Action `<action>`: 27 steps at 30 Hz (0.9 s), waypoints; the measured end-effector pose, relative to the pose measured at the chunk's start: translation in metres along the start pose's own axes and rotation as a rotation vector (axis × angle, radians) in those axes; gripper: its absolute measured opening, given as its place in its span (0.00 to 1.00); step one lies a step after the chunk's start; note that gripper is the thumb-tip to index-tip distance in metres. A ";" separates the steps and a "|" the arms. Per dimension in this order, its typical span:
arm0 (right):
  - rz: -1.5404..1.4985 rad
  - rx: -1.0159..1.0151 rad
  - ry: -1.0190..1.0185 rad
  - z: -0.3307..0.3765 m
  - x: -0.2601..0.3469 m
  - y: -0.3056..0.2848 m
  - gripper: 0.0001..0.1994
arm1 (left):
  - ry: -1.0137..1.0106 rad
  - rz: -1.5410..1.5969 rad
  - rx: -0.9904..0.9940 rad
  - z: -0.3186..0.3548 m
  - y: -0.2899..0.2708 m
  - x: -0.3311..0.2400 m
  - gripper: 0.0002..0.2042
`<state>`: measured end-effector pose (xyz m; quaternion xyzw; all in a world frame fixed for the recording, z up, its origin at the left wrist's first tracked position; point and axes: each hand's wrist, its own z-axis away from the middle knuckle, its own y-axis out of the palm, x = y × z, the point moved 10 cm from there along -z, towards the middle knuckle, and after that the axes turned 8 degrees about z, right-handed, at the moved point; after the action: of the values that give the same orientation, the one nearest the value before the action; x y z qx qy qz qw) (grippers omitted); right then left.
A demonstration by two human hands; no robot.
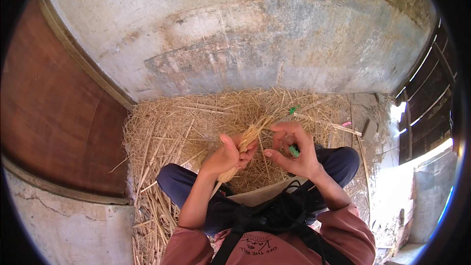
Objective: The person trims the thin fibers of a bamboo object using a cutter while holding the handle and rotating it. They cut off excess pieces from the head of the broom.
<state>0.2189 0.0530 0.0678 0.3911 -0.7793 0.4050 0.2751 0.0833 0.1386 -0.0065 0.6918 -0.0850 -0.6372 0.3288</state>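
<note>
A bundle of pale yellow straw strands (253, 135) runs slantwise through my left hand (225, 156). Its fingers wrap round the strands while the thumb points up, and the looser lower end (227, 174) hangs out below the palm. Just right of the bundle is my right hand (299, 149), its thumb and forefinger curved and apart, not touching the strands. A small green piece (294, 150) shows in the gap between that thumb and the fingers. Whether it lies in the palm or behind the hand is hard to make out.
Loose straw (176, 122) covers the ground around my crossed legs. Another green scrap (294, 110) lies on it, and a grey block (369, 130) sits at the right. A stained wall (274, 39) rises ahead, with a brown panel (64, 103) on the left.
</note>
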 end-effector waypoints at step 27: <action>-0.351 0.140 0.172 -0.024 -0.039 0.006 0.10 | 0.062 -0.425 -0.121 -0.004 0.040 -0.001 0.23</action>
<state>0.2378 0.0906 0.0488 0.5031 -0.6429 0.4358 0.3791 0.0986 0.1098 0.0167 0.6926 0.1113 -0.6745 0.2302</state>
